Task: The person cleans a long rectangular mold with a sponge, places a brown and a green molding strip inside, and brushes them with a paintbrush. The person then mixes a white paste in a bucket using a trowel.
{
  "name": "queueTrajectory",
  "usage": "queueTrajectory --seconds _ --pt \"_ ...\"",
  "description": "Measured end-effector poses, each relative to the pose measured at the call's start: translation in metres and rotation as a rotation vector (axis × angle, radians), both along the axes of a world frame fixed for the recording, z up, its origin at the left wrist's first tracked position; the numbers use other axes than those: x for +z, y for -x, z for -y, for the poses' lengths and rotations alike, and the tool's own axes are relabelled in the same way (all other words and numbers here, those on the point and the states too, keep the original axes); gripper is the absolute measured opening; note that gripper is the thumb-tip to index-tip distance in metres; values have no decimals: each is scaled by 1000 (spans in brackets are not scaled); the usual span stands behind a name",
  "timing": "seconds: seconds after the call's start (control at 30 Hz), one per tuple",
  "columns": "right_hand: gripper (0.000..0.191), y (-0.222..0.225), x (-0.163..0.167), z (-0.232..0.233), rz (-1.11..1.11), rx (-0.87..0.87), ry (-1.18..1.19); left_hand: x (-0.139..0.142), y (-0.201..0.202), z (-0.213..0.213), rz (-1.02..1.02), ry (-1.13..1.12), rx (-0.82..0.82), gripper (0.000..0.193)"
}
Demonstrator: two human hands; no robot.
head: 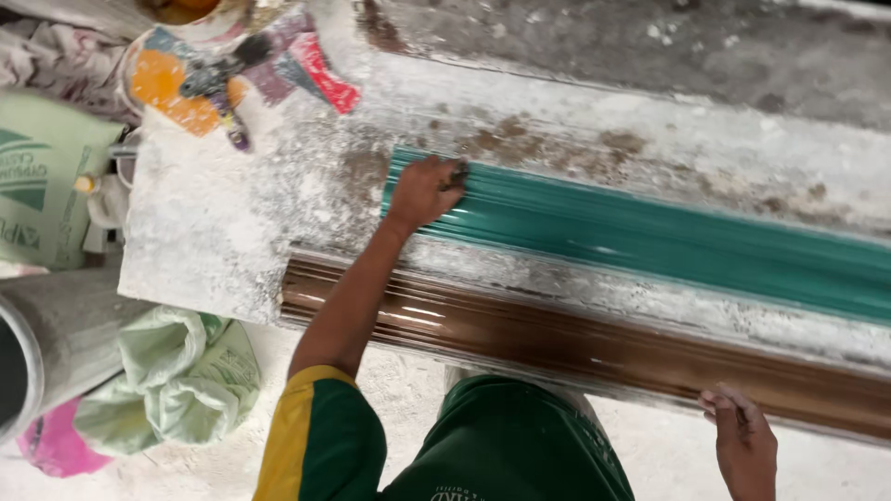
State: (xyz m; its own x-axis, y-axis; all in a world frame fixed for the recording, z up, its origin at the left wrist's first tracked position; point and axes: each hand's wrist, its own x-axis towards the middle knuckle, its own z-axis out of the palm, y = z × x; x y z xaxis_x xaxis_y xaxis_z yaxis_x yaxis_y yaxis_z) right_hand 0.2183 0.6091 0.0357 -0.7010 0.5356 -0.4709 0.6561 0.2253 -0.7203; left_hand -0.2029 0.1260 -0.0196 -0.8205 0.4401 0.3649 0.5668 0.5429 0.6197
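Note:
A long green ribbed moulding (668, 239) lies on a plaster-crusted workbench (213, 232), running to the right edge. Nearer to me lies a long glossy brown moulding (575, 343), parallel to it. My left hand (422, 190) presses on the left end of the green moulding, fingers curled over something small and dark that I cannot make out. My right hand (742, 441) rests with spread fingers against the near edge of the brown moulding at lower right.
A paint-smeared round lid with a dark brush (200, 79) sits at the bench's far left corner. Left of the bench are a green printed sack (42, 181), a crumpled pale green bag (181, 376), a grey pipe (37, 353) and something pink (56, 445).

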Motion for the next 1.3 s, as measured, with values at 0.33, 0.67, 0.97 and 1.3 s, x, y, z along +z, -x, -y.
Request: queueTrajectory --seconds 0.33,0.67,0.97,1.3 --pt "34 -119 -21 -34 -25 -135 -17 -13 -63 -325 133 -54 -197 23" --pt "32 -283 -31 -220 -47 -340 -103 -14 -169 -677 22 -77 -190 24" --pt "31 -366 5 -421 -178 -408 -257 13 -240 -919 82 -46 -181 20" --pt "32 -367 -17 -633 -106 -435 -142 -13 -306 -1177 119 -5 -246 22"
